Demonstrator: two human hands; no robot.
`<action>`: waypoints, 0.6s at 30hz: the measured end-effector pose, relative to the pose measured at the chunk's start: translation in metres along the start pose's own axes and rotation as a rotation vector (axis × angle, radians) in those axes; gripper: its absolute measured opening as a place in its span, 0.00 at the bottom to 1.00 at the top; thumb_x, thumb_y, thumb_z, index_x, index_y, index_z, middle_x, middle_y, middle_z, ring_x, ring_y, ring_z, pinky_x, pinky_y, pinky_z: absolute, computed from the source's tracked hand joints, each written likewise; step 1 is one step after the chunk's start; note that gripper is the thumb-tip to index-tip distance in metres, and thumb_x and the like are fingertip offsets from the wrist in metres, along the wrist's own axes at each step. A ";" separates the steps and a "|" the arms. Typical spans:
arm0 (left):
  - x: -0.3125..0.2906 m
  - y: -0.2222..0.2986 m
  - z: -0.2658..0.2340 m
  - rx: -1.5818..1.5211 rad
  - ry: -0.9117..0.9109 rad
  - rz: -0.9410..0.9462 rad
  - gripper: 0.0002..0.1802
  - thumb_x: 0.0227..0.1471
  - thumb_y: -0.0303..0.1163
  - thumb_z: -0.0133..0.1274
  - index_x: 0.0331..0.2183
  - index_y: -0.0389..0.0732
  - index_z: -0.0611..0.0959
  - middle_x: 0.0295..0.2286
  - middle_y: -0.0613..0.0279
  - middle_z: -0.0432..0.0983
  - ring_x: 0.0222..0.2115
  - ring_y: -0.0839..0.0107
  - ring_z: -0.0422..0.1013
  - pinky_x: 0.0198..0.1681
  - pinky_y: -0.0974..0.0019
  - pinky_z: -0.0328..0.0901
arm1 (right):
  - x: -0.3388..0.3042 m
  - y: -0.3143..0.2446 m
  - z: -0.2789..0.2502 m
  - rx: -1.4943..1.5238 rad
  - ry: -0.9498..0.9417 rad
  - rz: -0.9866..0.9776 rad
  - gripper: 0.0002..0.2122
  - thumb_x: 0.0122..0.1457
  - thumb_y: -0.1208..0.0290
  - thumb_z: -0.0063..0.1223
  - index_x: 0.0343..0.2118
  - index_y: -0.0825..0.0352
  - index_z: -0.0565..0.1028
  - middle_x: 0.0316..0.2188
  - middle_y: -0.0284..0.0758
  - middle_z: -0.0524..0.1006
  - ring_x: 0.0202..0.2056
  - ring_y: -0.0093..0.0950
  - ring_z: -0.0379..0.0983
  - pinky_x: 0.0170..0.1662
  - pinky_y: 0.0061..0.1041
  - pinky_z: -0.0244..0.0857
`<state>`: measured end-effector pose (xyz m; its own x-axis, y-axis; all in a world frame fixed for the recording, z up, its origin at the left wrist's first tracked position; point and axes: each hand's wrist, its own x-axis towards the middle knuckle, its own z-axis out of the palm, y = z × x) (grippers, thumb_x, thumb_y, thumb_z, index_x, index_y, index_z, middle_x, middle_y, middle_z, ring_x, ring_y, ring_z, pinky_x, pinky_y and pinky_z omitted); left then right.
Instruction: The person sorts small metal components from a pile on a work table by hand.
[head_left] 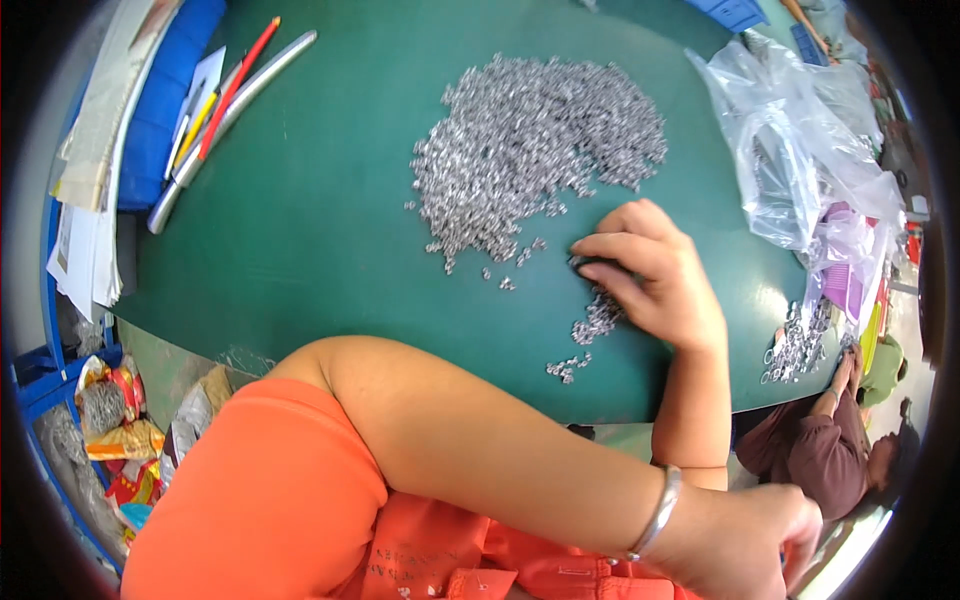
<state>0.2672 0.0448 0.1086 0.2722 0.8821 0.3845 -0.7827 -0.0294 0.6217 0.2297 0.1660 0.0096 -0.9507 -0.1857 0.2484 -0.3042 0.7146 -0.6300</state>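
Observation:
Over the green table, my right hand (660, 275) has its thumb and fingers curled toward each other, with a small dark piece (576, 262) at the fingertips. Beneath and beside it lies a small cluster of tiny shiny metal parts (598, 318); a few more metal parts (568, 368) lie closer to me. A large heap of the same silvery parts (530, 150) spreads beyond the hand. My left arm, with a silver bangle (660, 515), crosses in front of me to the lower right. There my left hand (755, 545) is curled, its fingertips partly hidden.
Clear plastic bags (790, 150) lie along the table's right side, near a pile of metal pieces (800, 340). Another person in a brown top (815, 450) sits at right. Pens (235, 95) and a blue bin (160, 110) stand left; packages (125, 420) sit below.

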 end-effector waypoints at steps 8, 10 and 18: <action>-0.088 0.057 -0.077 1.625 0.707 0.425 0.07 0.44 0.25 0.63 0.29 0.42 0.83 0.42 0.54 0.78 0.42 0.54 0.74 0.48 0.56 0.66 | -0.015 0.007 -0.006 -0.004 0.065 0.053 0.04 0.50 0.79 0.63 0.30 0.67 0.81 0.29 0.35 0.75 0.34 0.37 0.71 0.41 0.35 0.67; -0.135 0.085 -0.103 2.121 1.016 0.167 0.07 0.46 0.23 0.61 0.31 0.41 0.82 0.44 0.52 0.78 0.45 0.52 0.74 0.51 0.55 0.66 | -0.013 0.010 -0.005 -0.011 0.073 0.063 0.03 0.51 0.78 0.62 0.30 0.67 0.81 0.28 0.34 0.75 0.34 0.37 0.71 0.41 0.35 0.68; -0.207 0.095 -0.148 2.090 1.290 -0.341 0.16 0.59 0.31 0.55 0.49 0.44 0.81 0.55 0.60 0.75 0.61 0.60 0.66 0.65 0.40 0.48 | -0.009 0.014 -0.012 0.012 0.094 0.075 0.04 0.50 0.80 0.62 0.30 0.67 0.81 0.29 0.35 0.76 0.34 0.37 0.73 0.40 0.35 0.69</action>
<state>0.0533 -0.0713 -0.0127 -0.7114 0.6528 0.2603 0.6934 0.5918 0.4110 0.2349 0.1859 0.0075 -0.9612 -0.0678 0.2676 -0.2337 0.7158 -0.6581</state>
